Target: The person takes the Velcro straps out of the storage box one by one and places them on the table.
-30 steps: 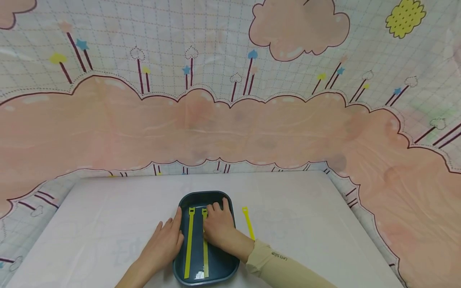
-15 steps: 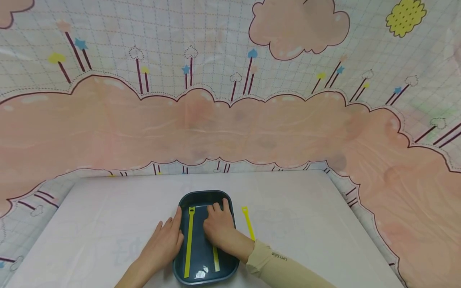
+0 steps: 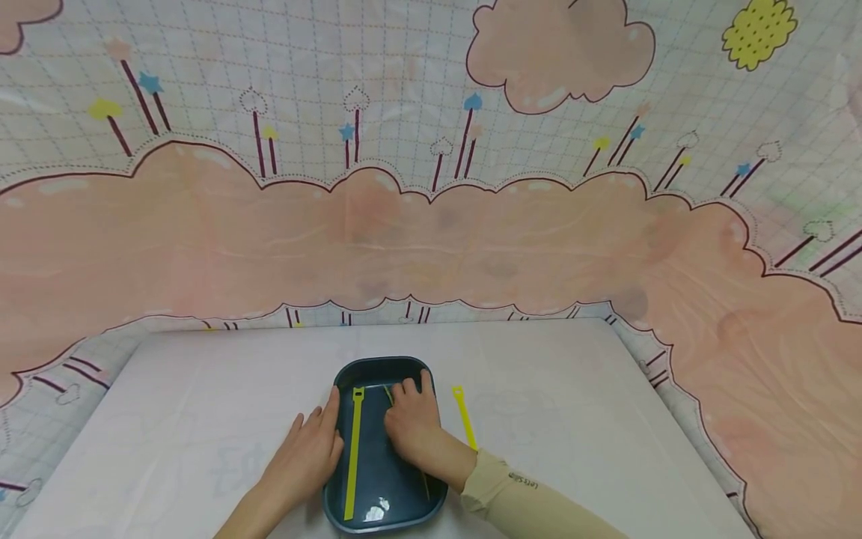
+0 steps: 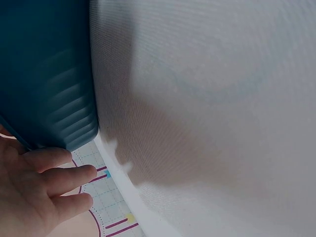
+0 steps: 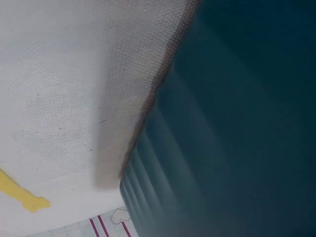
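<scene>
1 teal tray is holding 2 yellow strips: 1 lying nr L edge, R hand pinching other; 3rd strip lying off R edge. L hand touching rim, fingers straight. White worktop, cloud-print cloth hanging behind.

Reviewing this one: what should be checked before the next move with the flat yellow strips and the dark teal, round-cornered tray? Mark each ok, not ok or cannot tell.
1. Dark teal, round-cornered tray steadied: ok, the left hand rests against its left side.
2. Flat yellow strip with slotted head lying flat in the tray: ok, lengthwise at the left, untouched.
3. Second yellow strip lying flat: not ok, it appears edge-on, partly under the right hand.
4. Right hand pinching it: cannot tell, fingertips are hidden.
5. Third yellow strip inside the tray: not ok, it lies on the white table to the tray's right.
</scene>
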Tool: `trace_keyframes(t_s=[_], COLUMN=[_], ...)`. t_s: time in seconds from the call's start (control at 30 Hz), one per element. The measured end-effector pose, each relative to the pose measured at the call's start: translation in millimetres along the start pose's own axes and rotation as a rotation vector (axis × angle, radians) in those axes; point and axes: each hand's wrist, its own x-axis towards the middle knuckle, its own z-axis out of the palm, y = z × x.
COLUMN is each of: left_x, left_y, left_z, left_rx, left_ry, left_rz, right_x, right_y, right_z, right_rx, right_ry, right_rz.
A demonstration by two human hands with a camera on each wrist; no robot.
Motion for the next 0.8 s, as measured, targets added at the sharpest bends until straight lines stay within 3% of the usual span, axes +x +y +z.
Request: trace_keyframes(t_s=[0.23, 0.43, 0.8], left_x=[-0.1, -0.2, -0.3], left_y=[-0.4, -0.5, 1.3], left_z=[-0.6, 0.3, 0.7], left_rx=[0.0, -0.006, 0.0], left_ry=[-0.001, -0.003, -0.002], left_rz=[-0.003, -0.011, -0.024], right_x=[3, 0, -13], right_y=[8, 18, 58], right_z=[-4, -15, -31], right_rx=[0.039, 0.136, 0.239], right_ry=[0.011, 0.034, 0.187], right_rz=[0.036, 0.071, 0.151])
